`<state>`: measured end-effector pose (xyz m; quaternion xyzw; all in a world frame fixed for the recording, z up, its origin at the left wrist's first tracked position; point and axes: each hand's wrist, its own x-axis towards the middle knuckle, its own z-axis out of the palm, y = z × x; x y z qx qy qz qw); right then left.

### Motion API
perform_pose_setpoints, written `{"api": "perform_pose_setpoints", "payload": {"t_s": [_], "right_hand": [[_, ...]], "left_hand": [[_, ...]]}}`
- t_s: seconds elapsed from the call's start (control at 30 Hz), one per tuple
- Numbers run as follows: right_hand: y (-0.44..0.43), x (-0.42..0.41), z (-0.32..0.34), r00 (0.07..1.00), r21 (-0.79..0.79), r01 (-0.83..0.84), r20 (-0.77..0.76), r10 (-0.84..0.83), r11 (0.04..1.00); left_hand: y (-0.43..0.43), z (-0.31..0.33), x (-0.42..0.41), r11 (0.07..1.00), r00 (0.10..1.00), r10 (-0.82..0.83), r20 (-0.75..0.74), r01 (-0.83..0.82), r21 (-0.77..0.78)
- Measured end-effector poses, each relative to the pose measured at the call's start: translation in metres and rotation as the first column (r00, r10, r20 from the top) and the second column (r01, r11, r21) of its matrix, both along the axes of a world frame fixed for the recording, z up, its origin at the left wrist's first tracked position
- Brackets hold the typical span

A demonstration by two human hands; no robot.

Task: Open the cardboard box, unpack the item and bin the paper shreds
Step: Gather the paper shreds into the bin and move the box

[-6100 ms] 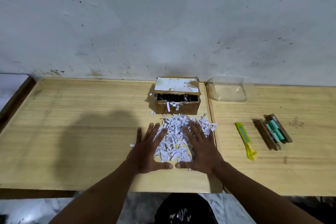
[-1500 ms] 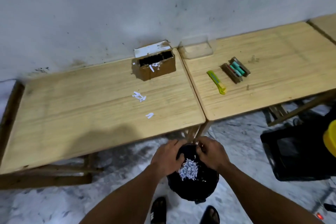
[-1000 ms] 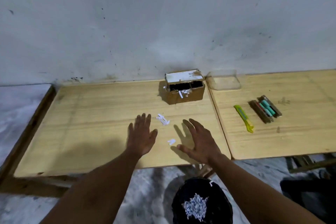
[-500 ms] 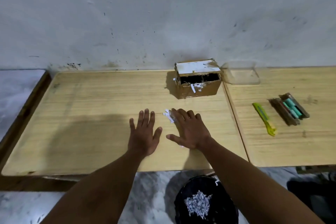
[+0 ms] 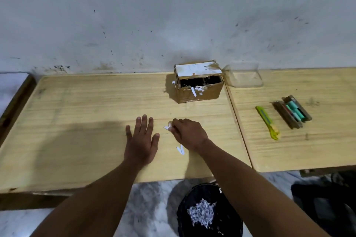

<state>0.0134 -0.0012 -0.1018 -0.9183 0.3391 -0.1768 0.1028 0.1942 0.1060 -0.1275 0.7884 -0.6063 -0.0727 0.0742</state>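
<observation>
The brown cardboard box [image 5: 200,90] stands open by the wall, with a few white strips hanging over its front rim. My right hand [image 5: 187,133] curls over a small clump of paper shreds [image 5: 167,126] on the wooden table [image 5: 77,121] and pinches them with its fingertips. A further pair of shreds [image 5: 181,149] lies just in front of my right wrist. My left hand [image 5: 141,140] lies flat on the table, fingers spread, holding nothing. On the floor below the table edge sits the black bin [image 5: 208,211] with a heap of shreds inside.
A second table [image 5: 308,150] adjoins on the right. On it lie a yellow utility knife [image 5: 267,122], an open brown case with teal cylinders [image 5: 292,110] and a clear plastic container [image 5: 243,76]. A dark bag [image 5: 327,204] sits on the floor at right.
The large pile of shreds went from the table into the bin. Both hands came back up to the table, and my right hand has just curled its fingers onto the leftover shreds.
</observation>
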Motion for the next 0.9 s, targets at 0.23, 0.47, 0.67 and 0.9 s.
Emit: {"api": "perform_pose_setpoints", "payload": {"t_s": [0.23, 0.47, 0.67, 0.9], "right_hand": [[0.021, -0.023, 0.010, 0.978, 0.107, -0.106, -0.169, 0.123, 0.989], [0.044, -0.039, -0.012, 0.992, -0.163, -0.127, -0.009, 0.127, 0.978], [0.047, -0.032, -0.009, 0.998, -0.106, -0.021, -0.067, 0.014, 0.994], [0.032, 0.008, 0.012, 0.993, 0.170, 0.113, 0.023, -0.119, 0.979]], "left_hand": [[0.000, 0.007, -0.002, 0.998, 1.000, 0.001, -0.029, 0.001, 0.060], [0.000, 0.009, -0.003, 0.993, 0.999, 0.011, -0.036, -0.007, 0.119], [-0.001, 0.012, -0.006, 0.991, 0.997, 0.027, -0.071, -0.017, 0.132], [0.000, 0.010, -0.005, 0.993, 0.999, 0.021, -0.050, -0.015, 0.121]]}}
